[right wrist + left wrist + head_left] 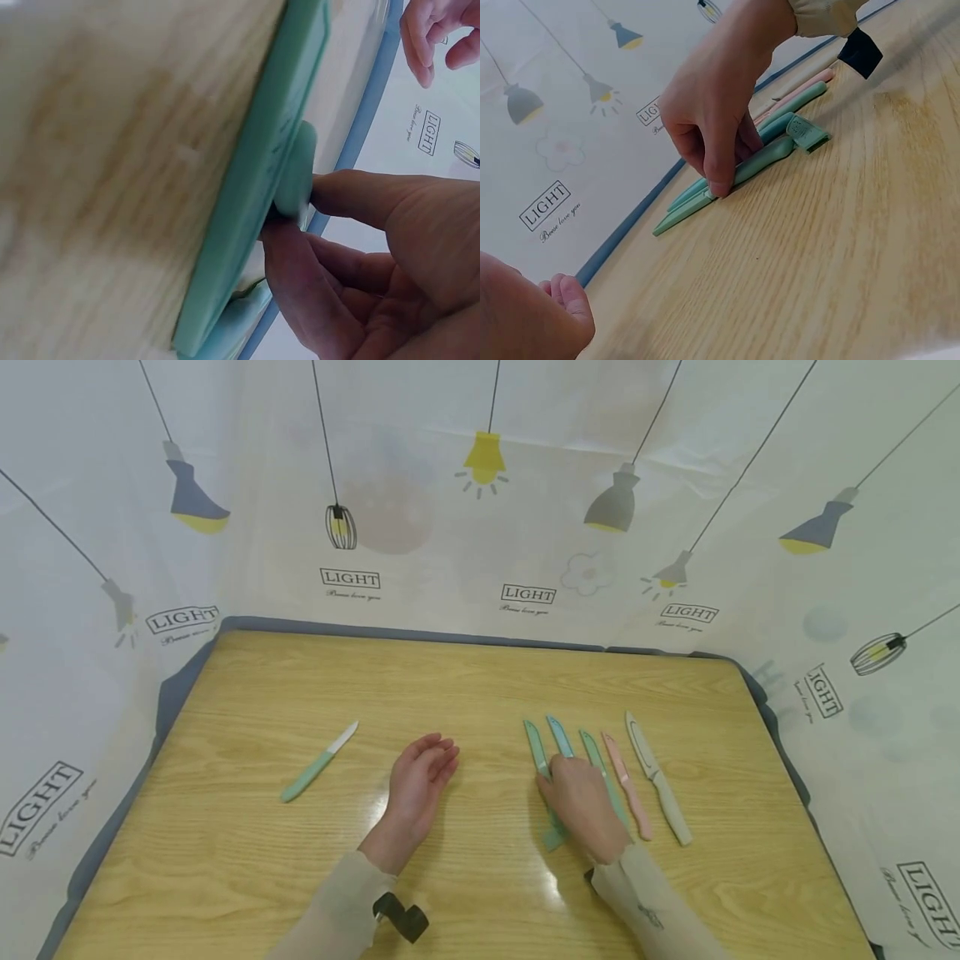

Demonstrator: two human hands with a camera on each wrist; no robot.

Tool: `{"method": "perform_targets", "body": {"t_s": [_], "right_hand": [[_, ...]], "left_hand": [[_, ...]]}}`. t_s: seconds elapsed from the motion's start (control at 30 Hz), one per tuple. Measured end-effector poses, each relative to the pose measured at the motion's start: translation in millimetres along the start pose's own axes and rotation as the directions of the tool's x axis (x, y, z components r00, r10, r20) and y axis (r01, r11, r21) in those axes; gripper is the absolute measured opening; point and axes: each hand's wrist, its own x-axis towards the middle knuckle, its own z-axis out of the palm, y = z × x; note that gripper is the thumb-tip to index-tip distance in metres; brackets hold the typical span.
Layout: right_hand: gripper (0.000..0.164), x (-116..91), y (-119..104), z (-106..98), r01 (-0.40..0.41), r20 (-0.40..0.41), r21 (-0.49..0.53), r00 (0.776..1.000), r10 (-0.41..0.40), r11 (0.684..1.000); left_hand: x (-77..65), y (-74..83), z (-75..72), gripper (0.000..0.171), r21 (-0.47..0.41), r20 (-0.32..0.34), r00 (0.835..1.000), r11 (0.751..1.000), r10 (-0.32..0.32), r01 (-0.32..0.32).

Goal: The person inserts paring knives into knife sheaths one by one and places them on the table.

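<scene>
My right hand [585, 797] reaches down over a row of knives and pinches the leftmost green knife [535, 745], thumb and fingers close to where its handle meets the blade cover, as the left wrist view shows. Beside it lies a blue knife [558, 735], mostly hidden under the hand. A flat green piece with printed marks [808, 133], like a blade cover, rests by the handle ends. My left hand [420, 781] is held over the middle of the table with relaxed fingers and nothing in it. Left of it lies a green-handled knife [309, 775] with its white blade bare.
Right of my right hand lie another green knife [592, 747], a pink knife [628, 789] and a larger cream knife [660, 781], handles towards me. The wooden table [450, 685] has a grey-blue edge and backs onto a lamp-printed white sheet [435, 552].
</scene>
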Motion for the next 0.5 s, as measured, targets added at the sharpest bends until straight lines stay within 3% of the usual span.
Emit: {"method": "perform_targets", "body": {"t_s": [0.33,0.5], "right_hand": [[0.023,-5.7,3.7,2.3,-0.009,-0.004,0.019,1.0,0.009,1.0],[0.028,-4.1,5.1,-0.3,-0.046,0.035,0.042,0.998,0.045,0.998]], "left_hand": [[-0.3,-2.4,-1.0,0.033,0.004,0.004,1.0,1.0,-0.011,0.011],[-0.5,-2.8,-1.7,0.031,0.016,0.004,1.0,1.0,-0.007,0.007]]}}
